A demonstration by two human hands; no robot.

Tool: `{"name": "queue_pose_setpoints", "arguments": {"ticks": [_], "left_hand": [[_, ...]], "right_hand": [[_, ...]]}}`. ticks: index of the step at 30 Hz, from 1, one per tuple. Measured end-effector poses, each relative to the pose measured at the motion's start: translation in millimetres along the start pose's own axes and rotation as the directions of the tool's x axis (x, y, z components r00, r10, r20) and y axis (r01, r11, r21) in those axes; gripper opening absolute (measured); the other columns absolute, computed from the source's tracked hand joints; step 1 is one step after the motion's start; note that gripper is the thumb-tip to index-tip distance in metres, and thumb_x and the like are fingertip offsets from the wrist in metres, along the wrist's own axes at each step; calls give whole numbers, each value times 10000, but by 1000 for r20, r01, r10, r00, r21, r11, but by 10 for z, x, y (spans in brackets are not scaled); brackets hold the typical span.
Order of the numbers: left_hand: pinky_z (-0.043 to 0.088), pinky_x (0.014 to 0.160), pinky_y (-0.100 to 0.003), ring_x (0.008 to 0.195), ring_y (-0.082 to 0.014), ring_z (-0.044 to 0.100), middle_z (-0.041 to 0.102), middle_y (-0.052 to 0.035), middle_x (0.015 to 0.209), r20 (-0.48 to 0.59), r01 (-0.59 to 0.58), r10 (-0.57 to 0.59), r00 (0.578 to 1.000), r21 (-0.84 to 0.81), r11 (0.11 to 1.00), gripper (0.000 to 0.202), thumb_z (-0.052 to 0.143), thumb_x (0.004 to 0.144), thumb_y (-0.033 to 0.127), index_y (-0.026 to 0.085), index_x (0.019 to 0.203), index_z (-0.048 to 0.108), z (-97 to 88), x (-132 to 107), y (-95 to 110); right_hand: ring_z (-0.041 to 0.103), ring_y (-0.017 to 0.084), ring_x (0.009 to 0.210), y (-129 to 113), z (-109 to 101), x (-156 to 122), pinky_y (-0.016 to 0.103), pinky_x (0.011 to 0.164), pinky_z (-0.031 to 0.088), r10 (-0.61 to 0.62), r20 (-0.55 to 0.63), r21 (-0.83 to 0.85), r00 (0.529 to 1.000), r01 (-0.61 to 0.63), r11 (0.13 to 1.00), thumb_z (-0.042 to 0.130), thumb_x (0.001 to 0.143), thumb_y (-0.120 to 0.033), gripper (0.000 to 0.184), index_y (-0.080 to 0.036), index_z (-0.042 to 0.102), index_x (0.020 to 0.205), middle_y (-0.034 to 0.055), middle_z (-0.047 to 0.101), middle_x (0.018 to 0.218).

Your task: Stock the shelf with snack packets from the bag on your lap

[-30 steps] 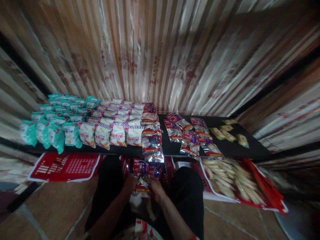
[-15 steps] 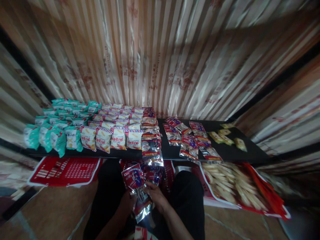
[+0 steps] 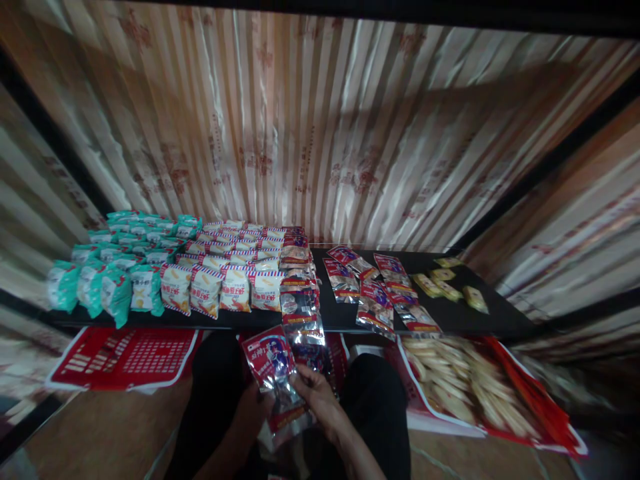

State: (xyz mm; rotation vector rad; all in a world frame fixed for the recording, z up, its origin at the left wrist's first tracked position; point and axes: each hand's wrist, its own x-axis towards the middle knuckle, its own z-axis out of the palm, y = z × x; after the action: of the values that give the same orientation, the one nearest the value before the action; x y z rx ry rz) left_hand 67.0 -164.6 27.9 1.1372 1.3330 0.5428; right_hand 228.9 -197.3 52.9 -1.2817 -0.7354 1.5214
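A red, purple and silver foil snack packet (image 3: 273,363) is held in front of my lap, just below the shelf's front edge. My left hand (image 3: 256,408) is closed on its lower left side. On the right side, the thumb and fingers of my right hand (image 3: 319,400) pinch the packet's edge. Behind it shows more red and purple foil, partly hidden, so I cannot tell how many packets are there. Straight ahead on the shelf is a row of matching foil packets (image 3: 300,307), and several loose ones (image 3: 376,305) lie flat to its right.
The black shelf (image 3: 335,319) carries teal snack bags (image 3: 116,293) at the left and white striped bags (image 3: 206,290) beside them. Small yellow packets (image 3: 475,300) lie at the right. Below are a red basket (image 3: 135,360) and another basket (image 3: 415,383) full of pale packets.
The head view has tipped upward, so the shelf sits lower in the picture. The held packet has come up nearer the shelf edge, its front turned more to me. Both hands keep hold of it.
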Motion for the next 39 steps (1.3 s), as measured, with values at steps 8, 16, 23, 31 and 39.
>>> {"name": "queue_pose_setpoints", "arguments": {"ticks": [8, 16, 23, 31, 39], "left_hand": [[496, 741, -297, 819, -223, 642, 707, -61, 838, 133, -129, 166, 977, -249, 960, 386, 655, 615, 420, 149, 887, 612, 190, 100, 233], [488, 808, -326, 902, -231, 635, 696, -84, 965, 190, -203, 259, 947, -271, 941, 398, 626, 690, 440, 152, 964, 620, 354, 198, 519], [482, 778, -308, 875, -219, 633, 693, -73, 900, 178, -235, 274, 945, -213, 948, 277, 566, 730, 367, 148, 890, 623, 441, 236, 788], [482, 738, -281, 821, -207, 647, 701, -64, 866, 138, -197, 241, 961, -274, 942, 268, 594, 705, 355, 149, 873, 626, 543, 353, 961], [468, 666, -250, 729, -173, 624, 685, -46, 786, 80, -278, 289, 954, -124, 953, 180, 550, 737, 266, 145, 843, 632, 566, 500, 1051]], "right_hand": [[610, 167, 636, -286, -95, -79, 277, 633, 449, -6, -111, 73, 994, 14, 997, 727, 606, -594, 500, -188, 713, 898, 20, 694, 711], [592, 158, 570, -490, -187, -83, 270, 595, 443, -26, -259, 160, 966, 69, 985, 780, 542, -549, 418, -184, 699, 728, 9, 682, 644], [621, 182, 613, -612, -304, -9, 287, 622, 463, -64, -310, 171, 949, 122, 978, 783, 548, -521, 378, -190, 703, 714, 25, 699, 663], [657, 219, 710, -748, -341, 99, 300, 664, 482, -92, -385, 152, 918, 161, 975, 799, 503, -523, 405, -190, 715, 718, 42, 724, 711], [672, 225, 689, -865, -408, 240, 311, 659, 491, -60, -318, 136, 946, 108, 985, 723, 609, -579, 438, -185, 714, 799, 38, 724, 685]]}}
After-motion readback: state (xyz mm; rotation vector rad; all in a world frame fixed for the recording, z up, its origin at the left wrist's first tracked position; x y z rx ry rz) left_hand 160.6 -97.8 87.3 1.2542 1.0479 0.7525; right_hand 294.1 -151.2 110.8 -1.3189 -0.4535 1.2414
